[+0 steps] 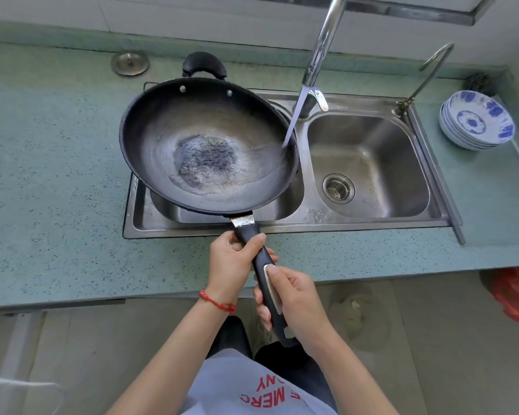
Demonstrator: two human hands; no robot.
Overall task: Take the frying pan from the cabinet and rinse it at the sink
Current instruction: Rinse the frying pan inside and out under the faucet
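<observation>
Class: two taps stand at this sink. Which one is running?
The tall chrome tap between the steel basins, pouring into the black frying pan; the thin curved tap at the right is dry.

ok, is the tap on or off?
On. A water stream runs from the tall chrome tap onto the black frying pan's right inner wall; water pools inside.

Dark matt pan (pixel 210 139), brushed-steel sink (pixel 369 163)
</observation>
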